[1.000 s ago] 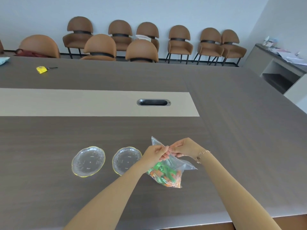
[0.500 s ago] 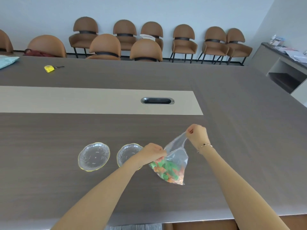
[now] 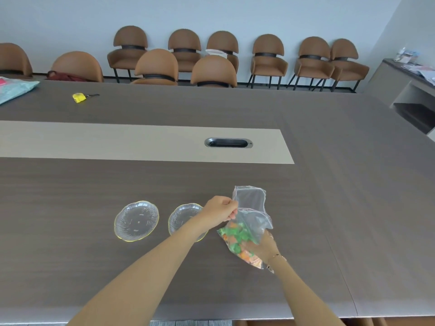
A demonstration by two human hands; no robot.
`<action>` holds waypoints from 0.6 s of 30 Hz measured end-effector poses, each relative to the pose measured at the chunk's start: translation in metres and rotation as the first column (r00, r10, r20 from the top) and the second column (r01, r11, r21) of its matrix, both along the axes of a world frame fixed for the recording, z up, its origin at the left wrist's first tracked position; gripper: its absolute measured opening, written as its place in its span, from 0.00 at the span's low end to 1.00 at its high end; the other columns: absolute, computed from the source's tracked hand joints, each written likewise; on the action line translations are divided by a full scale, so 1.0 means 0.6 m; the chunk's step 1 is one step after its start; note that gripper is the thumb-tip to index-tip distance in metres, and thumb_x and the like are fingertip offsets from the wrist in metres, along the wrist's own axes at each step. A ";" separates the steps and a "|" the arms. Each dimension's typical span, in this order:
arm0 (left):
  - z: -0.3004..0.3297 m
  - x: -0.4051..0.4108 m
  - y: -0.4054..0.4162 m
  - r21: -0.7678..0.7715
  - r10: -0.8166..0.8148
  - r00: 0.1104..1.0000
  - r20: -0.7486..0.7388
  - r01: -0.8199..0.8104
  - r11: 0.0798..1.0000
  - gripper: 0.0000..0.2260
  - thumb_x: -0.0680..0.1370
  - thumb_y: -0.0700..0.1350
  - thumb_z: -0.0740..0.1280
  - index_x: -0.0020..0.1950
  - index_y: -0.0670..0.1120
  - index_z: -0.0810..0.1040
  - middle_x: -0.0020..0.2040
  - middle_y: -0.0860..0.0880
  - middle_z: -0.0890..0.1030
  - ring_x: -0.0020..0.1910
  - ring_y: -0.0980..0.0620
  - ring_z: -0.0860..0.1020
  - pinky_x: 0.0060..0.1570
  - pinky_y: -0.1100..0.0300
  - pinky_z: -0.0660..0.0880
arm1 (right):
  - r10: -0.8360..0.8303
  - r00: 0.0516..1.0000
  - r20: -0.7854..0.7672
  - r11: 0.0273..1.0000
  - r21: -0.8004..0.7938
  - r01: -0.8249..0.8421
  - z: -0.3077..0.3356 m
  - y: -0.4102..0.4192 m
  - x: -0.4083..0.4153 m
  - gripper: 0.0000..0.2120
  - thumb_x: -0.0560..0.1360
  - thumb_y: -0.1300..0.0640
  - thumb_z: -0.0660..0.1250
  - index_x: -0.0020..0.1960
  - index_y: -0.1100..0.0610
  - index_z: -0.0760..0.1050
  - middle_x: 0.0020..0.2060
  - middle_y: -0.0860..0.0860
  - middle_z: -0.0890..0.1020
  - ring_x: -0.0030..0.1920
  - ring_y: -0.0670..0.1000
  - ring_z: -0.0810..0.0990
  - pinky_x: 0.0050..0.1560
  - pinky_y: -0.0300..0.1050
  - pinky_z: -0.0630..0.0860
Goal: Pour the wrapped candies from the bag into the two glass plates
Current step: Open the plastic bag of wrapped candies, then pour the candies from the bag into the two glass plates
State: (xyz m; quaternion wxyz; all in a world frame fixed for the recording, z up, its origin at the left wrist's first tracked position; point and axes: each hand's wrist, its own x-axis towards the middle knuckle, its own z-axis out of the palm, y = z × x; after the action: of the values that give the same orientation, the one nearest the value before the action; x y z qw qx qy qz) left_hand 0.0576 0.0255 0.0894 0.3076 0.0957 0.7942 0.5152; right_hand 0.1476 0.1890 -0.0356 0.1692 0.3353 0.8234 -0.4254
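A clear zip bag [image 3: 250,208] with green and orange wrapped candies [image 3: 237,238] in its lower half stands open at the top, right of two glass plates. My left hand [image 3: 220,211] pinches the bag's left edge near the mouth. My right hand [image 3: 267,247] cups the bag's lower right side, partly hidden behind the plastic. The left glass plate [image 3: 136,221] with a gold rim lies empty. The right glass plate [image 3: 182,220] is partly covered by my left forearm; its visible part holds nothing.
The plates and bag rest on a long dark wood table [image 3: 329,208] with a beige centre strip and a cable slot [image 3: 228,143]. A yellow tape measure [image 3: 79,97] and a pale packet [image 3: 14,88] lie far left. Brown chairs [image 3: 213,71] line the far side.
My right hand let go of the bag's top corner and dropped down to the bag's lower right side. The bag's mouth now stands open. My left hand kept its pinch on the left edge.
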 end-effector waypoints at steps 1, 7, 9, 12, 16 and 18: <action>-0.003 -0.002 -0.002 0.005 -0.006 1.000 -0.008 0.006 1.000 0.15 0.79 0.45 0.62 0.33 0.47 0.77 0.32 0.51 0.79 0.35 0.56 0.78 0.47 0.60 0.77 | -0.062 0.995 -0.079 0.998 0.008 0.063 0.013 -0.016 0.000 0.31 0.71 0.51 0.72 0.69 0.61 0.67 0.63 0.57 0.74 0.60 0.56 0.74 0.57 0.43 0.70; -0.008 -0.021 -0.022 0.101 0.065 0.997 -0.052 -0.059 0.993 0.16 0.80 0.55 0.62 0.42 0.44 0.79 0.38 0.52 0.81 0.41 0.53 0.78 0.54 0.56 0.76 | -0.068 0.960 -0.272 0.997 -0.064 0.053 0.064 -0.022 -0.015 0.10 0.80 0.58 0.53 0.54 0.52 0.73 0.45 0.58 0.81 0.40 0.56 0.76 0.48 0.48 0.76; -0.008 -0.029 -0.034 0.073 0.102 0.990 -0.101 -0.095 0.993 0.22 0.78 0.62 0.60 0.56 0.45 0.80 0.50 0.53 0.83 0.51 0.55 0.79 0.57 0.57 0.75 | -0.029 0.965 -0.260 0.995 -0.103 0.002 0.087 -0.011 -0.030 0.10 0.81 0.55 0.52 0.53 0.52 0.72 0.37 0.55 0.81 0.28 0.49 0.69 0.29 0.38 0.69; -0.018 -0.031 -0.050 0.024 0.111 0.994 -0.022 -0.110 0.994 0.33 0.76 0.65 0.61 0.75 0.47 0.67 0.71 0.51 0.73 0.66 0.54 0.73 0.59 0.61 0.67 | 0.093 0.967 -0.237 0.977 -0.165 -0.134 0.133 -0.009 -0.053 0.13 0.81 0.51 0.52 0.46 0.54 0.71 0.27 0.49 0.80 0.21 0.46 0.69 0.20 0.39 0.65; -0.060 -0.022 -0.070 -0.003 -0.052 0.948 0.315 0.056 0.998 0.45 0.64 0.73 0.69 0.77 0.58 0.61 0.74 0.54 0.71 0.70 0.49 0.74 0.69 0.48 0.72 | 0.192 0.948 -0.252 0.956 -0.171 -0.239 0.162 -0.038 -0.092 0.16 0.81 0.48 0.53 0.39 0.53 0.70 0.26 0.51 0.76 0.19 0.47 0.67 0.20 0.41 0.65; -0.082 -0.015 -0.078 0.076 -0.059 0.887 0.458 0.027 0.997 0.43 0.60 0.70 0.75 0.72 0.61 0.66 0.67 0.52 0.80 0.64 0.48 0.80 0.65 0.42 0.76 | 0.260 0.939 -0.226 0.946 -0.137 -0.295 0.167 -0.058 -0.112 0.15 0.81 0.50 0.53 0.43 0.53 0.74 0.23 0.48 0.74 0.20 0.45 0.70 0.21 0.37 0.68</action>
State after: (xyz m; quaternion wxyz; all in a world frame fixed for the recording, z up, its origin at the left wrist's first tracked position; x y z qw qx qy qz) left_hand 0.0489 -0.0215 0.0404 0.4950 -0.0011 0.6787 0.5425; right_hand 0.0806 0.1543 0.0644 0.1697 0.1544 0.8365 -0.4976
